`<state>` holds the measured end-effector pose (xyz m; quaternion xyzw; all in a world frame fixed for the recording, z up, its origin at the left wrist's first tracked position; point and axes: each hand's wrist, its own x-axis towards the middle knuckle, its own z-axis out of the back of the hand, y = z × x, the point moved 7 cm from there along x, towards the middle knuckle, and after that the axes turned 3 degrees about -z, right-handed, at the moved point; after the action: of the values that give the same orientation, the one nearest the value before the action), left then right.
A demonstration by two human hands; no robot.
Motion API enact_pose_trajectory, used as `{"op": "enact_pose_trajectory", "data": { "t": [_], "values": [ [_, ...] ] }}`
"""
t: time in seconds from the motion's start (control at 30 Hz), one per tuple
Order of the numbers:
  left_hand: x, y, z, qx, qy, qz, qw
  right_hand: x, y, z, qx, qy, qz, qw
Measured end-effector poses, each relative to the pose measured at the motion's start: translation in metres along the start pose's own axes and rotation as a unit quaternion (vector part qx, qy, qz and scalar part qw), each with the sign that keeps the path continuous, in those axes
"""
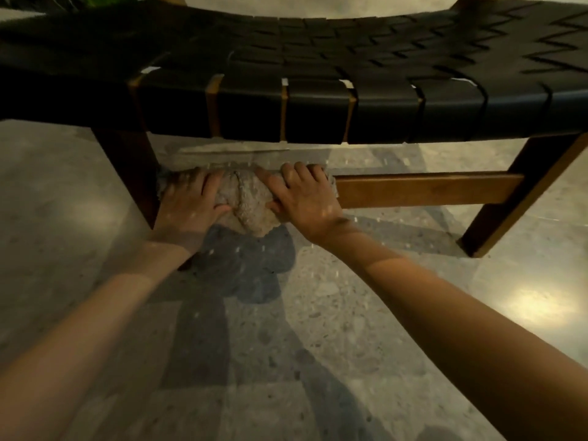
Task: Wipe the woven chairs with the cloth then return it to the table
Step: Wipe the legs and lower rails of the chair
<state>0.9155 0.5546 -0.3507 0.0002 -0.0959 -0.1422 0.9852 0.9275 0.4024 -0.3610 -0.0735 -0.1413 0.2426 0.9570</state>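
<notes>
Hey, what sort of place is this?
Probably an indoor living or lounge area; home or café is unclear. Clues: a wooden chair with a woven black strap seat, a polished speckled stone floor, and plant leaves at top left. The left hand and right hand grip a cloth.

The scene is dim and warm-toned. Overhead light mirrors as a bright glare patch on the polished floor (381,329) at the near right, with a fainter one at the left. The woven chair (318,100) seat reads almost black. Its far left side is smeared by blur, and it bows with wide-angle distortion. A dark shadow pools on the floor under the cloth (245,198). The left hand (187,202) lies in shade and the right hand (305,198) is better lit. Stepped brightness bands cross both forearms.
</notes>
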Motion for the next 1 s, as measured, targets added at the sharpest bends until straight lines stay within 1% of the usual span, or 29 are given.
{"op": "enact_pose_trajectory", "data": {
  "t": [0.1, 0.23, 0.33, 0.4, 0.47, 0.5, 0.57, 0.6, 0.63, 0.7, 0.73, 0.77, 0.8, 0.83, 0.87, 0.9, 0.93, 1.0],
  "values": [
    [0.011, -0.043, 0.001, -0.002, -0.033, -0.047, 0.998, -0.027, -0.038, -0.001, 0.023, -0.043, -0.05, 0.998],
    [0.034, -0.116, -0.003, -0.021, -0.051, -0.126, 0.99, -0.072, -0.109, -0.013, 0.053, -0.014, -0.124, 0.991],
    [0.058, -0.173, -0.006, -0.035, -0.056, -0.208, 0.976, -0.108, -0.169, -0.016, 0.084, 0.006, -0.179, 0.98],
    [0.073, -0.211, -0.009, -0.052, -0.05, -0.246, 0.967, -0.132, -0.204, -0.016, 0.104, 0.021, -0.221, 0.969],
    [0.082, -0.243, -0.01, -0.075, -0.046, -0.247, 0.965, -0.15, -0.229, -0.014, 0.107, 0.017, -0.26, 0.959],
    [0.084, -0.254, -0.01, -0.09, -0.052, -0.228, 0.968, -0.158, -0.238, -0.012, 0.108, 0.003, -0.279, 0.954],
    [0.085, -0.265, -0.005, -0.112, -0.097, -0.157, 0.976, -0.172, -0.247, -0.008, 0.109, -0.046, -0.331, 0.936],
    [0.083, -0.266, -0.001, -0.112, -0.128, -0.12, 0.978, -0.177, -0.247, -0.006, 0.113, -0.075, -0.366, 0.921],
    [0.081, -0.268, 0.0, -0.111, -0.148, -0.095, 0.978, -0.181, -0.245, -0.004, 0.119, -0.107, -0.403, 0.901],
    [0.079, -0.272, -0.003, -0.137, -0.138, -0.07, 0.978, -0.184, -0.236, -0.002, 0.146, -0.154, -0.49, 0.845],
    [0.077, -0.272, -0.005, -0.171, -0.128, -0.052, 0.975, -0.184, -0.232, -0.005, 0.189, -0.171, -0.533, 0.807],
    [0.073, -0.271, -0.005, -0.216, -0.136, -0.028, 0.966, -0.183, -0.228, -0.011, 0.256, -0.191, -0.566, 0.76],
    [0.067, -0.269, -0.002, -0.273, -0.158, -0.002, 0.949, -0.182, -0.225, -0.018, 0.337, -0.212, -0.582, 0.709],
    [0.062, -0.268, -0.003, -0.342, -0.178, 0.025, 0.923, -0.18, -0.221, -0.024, 0.418, -0.236, -0.585, 0.654],
    [0.057, -0.268, -0.005, -0.416, -0.198, 0.055, 0.886, -0.18, -0.217, -0.028, 0.487, -0.261, -0.583, 0.596],
    [0.053, -0.269, -0.011, -0.494, -0.206, 0.093, 0.839, -0.18, -0.215, -0.031, 0.527, -0.283, -0.583, 0.55],
    [0.05, -0.269, -0.022, -0.566, -0.208, 0.151, 0.783, -0.181, -0.215, -0.033, 0.553, -0.3, -0.592, 0.504],
    [0.044, -0.271, -0.045, -0.676, -0.196, 0.284, 0.651, -0.186, -0.217, -0.039, 0.567, -0.315, -0.613, 0.451]
  ]
}}
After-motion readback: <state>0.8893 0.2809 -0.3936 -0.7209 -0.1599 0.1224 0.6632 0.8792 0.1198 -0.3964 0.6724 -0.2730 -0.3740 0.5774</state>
